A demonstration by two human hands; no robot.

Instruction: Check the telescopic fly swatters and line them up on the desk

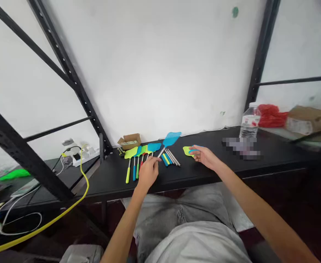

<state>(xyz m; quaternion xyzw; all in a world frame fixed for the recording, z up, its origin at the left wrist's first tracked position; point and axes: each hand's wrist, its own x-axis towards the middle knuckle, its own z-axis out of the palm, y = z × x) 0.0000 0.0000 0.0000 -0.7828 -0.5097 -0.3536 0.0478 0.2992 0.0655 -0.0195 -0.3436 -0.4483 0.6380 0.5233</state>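
Gray shirt (198,245) and faded gray jeans (174,215) of the person wearing the camera fill the bottom center, below a black shelf (108,179). On the shelf, the left hand (148,171) is closed around a blue fly swatter (172,138), its head tilted up toward the white wall (160,73). The right hand (204,157) has its fingers bent over a lime mesh head (186,151) and a blue one; whether it grips them I cannot tell. Between the hands lie loose blue and yellow handles (165,158) and bare metal rods (173,157). Left of them, lime, blue, green and red swatters sit in a row, near an open cardboard box (129,141). Farther right stands a clear water bottle (249,122).
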